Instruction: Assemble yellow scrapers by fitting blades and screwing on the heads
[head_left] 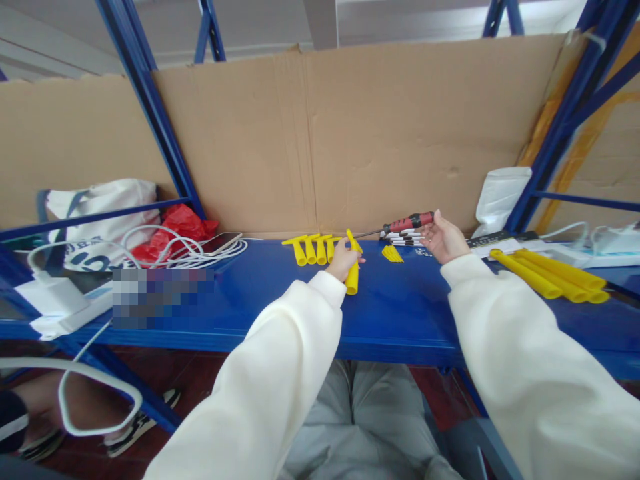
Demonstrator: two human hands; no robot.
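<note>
My left hand (pixel 344 261) is closed around a yellow plastic tube with a flat crosspiece at its top (pixel 353 281), held just above the blue shelf. In my right hand (pixel 445 239), the fingers grip the end of a screwdriver (pixel 407 223) with a red and black handle. Its thin shaft points left and reaches the top of the yellow piece; whether the tip touches a screw cannot be made out. Left of my left hand stand several similar yellow T-shaped pieces (pixel 311 252) in a row. Small flat yellow strips (pixel 393 254) lie between my hands.
Longer yellow tubes (pixel 555 279) lie at the right. Several white sticks with dark ends (pixel 406 237) lie behind the screwdriver. White cables (pixel 187 257), a red plastic bag (pixel 183 223) and a power strip (pixel 75 313) occupy the left. Cardboard (pixel 375 133) backs the blue shelf (pixel 280 303).
</note>
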